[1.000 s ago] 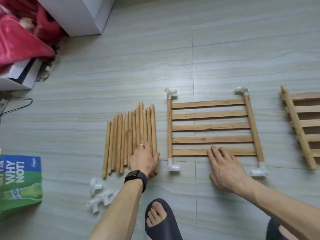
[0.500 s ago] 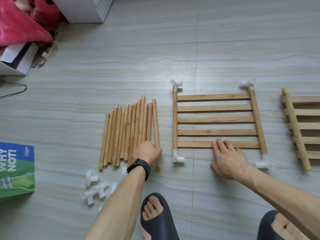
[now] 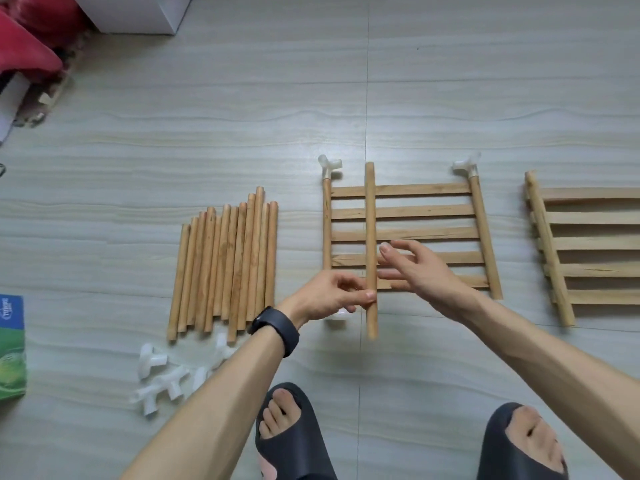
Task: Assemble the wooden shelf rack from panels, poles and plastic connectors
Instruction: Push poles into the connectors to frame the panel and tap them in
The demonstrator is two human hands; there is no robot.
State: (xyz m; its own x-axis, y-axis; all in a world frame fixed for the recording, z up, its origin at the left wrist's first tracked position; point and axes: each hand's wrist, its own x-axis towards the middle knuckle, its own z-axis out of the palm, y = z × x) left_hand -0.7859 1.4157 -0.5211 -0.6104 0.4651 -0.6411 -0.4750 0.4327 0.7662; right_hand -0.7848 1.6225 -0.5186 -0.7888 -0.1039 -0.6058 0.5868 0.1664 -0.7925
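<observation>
Assembly on a pale, wood-grained tile floor: the person's left hand, a black watch on its wrist, pinches a round wooden pole near its lower end between thumb and curled fingers, holding it lengthwise up the frame above the slatted panel at centre. The right hand is loose and holds nothing, its fingers straight and spread just right of the pole; whether the fingertips touch it cannot be told. The panel lies flat, five flat slats between two round side rails. The upper-left connector and upper-right connector, both translucent white plastic, cap its top corners, and a lower-left connector peeps out under the left hand. Left of centre, a row of matching poles lies side by side with uneven ends, apart from the panel, a strip of bare floor between. Below them, at lower left, loose connectors sit in a small heap. A second slatted panel lies at the right edge, cut off by the frame. Open floor fills the upper half. A green box sits at the left edge, red cloth and a white cabinet in the upper left corner, black slippers along the bottom.
</observation>
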